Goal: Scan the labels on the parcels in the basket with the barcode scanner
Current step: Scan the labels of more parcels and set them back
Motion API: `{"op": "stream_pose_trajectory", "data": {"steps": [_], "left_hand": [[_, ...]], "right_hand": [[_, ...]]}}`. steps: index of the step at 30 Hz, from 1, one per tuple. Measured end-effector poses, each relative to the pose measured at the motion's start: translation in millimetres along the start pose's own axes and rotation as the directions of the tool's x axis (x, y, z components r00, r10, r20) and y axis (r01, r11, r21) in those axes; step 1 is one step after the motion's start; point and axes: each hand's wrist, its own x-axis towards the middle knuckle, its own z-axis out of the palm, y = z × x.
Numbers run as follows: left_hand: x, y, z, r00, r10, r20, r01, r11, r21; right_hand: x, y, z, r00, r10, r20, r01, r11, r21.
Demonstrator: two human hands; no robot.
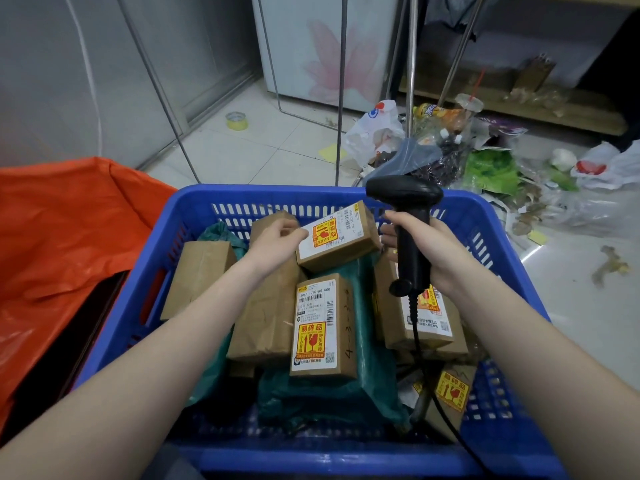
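A blue plastic basket [194, 216] holds several brown cardboard parcels and green mailer bags. My left hand [277, 242] grips the left end of a small brown parcel [346, 242], tilted with its white label and red-yellow fragile sticker facing up. My right hand [427, 249] holds the black barcode scanner [408, 220] by its handle, head pointing left over that parcel. The scanner's cable [424, 358] runs down across the basket. Another labelled parcel [323, 329] lies in the middle, and one more labelled parcel [429, 323] lies under my right wrist.
An orange plastic sack [69, 223] lies left of the basket. Rubbish and plastic bags [450, 147] litter the tiled floor behind and to the right. Metal rack legs [341, 91] stand behind the basket. A tape roll [237, 120] rests on the floor.
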Motion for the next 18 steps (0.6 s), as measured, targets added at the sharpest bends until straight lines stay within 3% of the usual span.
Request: {"op": "stream_pose_trajectory", "data": {"steps": [10,18], "left_hand": [[40,-15,11,0.978,-0.167,0.129,0.182,0.976,-0.118],[50,-13,29,0.970,-0.224,0.096,0.234,0.967,-0.103]], "right_hand": [[32,5,11,0.993,0.072,0.094,-0.061,0.991,-0.119],[35,7,19,0.989,0.096,0.111,-0.077,0.984,-0.160]]}}
